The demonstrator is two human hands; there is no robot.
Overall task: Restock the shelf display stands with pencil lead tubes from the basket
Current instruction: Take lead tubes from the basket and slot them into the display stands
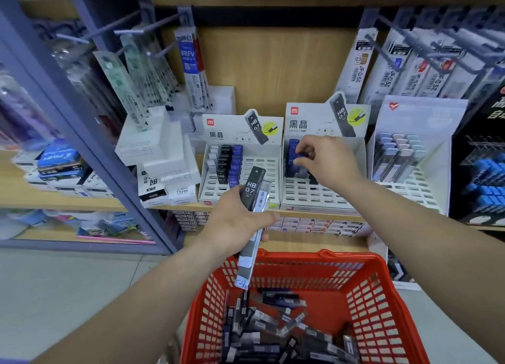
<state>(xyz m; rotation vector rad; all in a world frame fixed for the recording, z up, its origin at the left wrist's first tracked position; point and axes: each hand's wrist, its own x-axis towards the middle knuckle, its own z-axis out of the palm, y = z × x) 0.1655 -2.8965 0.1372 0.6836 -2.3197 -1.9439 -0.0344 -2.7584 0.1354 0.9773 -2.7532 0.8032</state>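
Red basket [352, 258] sits below us; our left grip [235, 222] clutches spare tubes [252, 188], right grip [328, 161] pinches a blue tube [300, 155] at the right stand [314, 197]. Next, we reckon: seat it in a free slot.

Red plastic basket [363, 290]; wood-grain shelf [273, 62]; cardboard stands [240, 197].

Three slotted display stands occupy the front edge of the shelf [300, 213], namely left stand [213, 188], middle stand [308, 197] and right stand [418, 188]; the left stand carries three columns of lead tubes [222, 161]; one red basket [366, 295] holds an uncountable quantity.
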